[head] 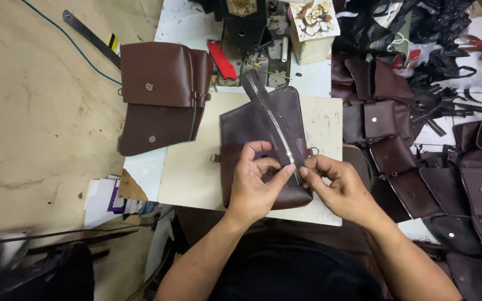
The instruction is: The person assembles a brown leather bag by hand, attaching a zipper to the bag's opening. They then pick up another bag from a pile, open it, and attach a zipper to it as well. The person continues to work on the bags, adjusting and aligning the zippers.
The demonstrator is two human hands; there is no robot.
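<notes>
Left hand (255, 187) and right hand (338, 187) meet over a dark brown leather pouch panel (252, 125) lying on a pale work board (191, 167). Both pinch the near end of a zipper strip (271, 120) with metal teeth; thumb and fingertips of each hand closed on the tape, fingertips nearly touching each other. The strip runs diagonally away from the hands, across the panel, toward a sewing machine (246, 28) beyond them. A small metal ring (214, 158) sits at the panel's edge just left of the left hand, another (314, 150) just above the right hand.

Beyond and left of the left hand: a finished brown pouch (160, 95) with snap buttons, flap folded. A red-handled tool (221, 60) lies by the machine. Right of the right hand: a heap of brown snap-flap pieces (414, 167). Near left: loose papers (110, 198) at the table edge
</notes>
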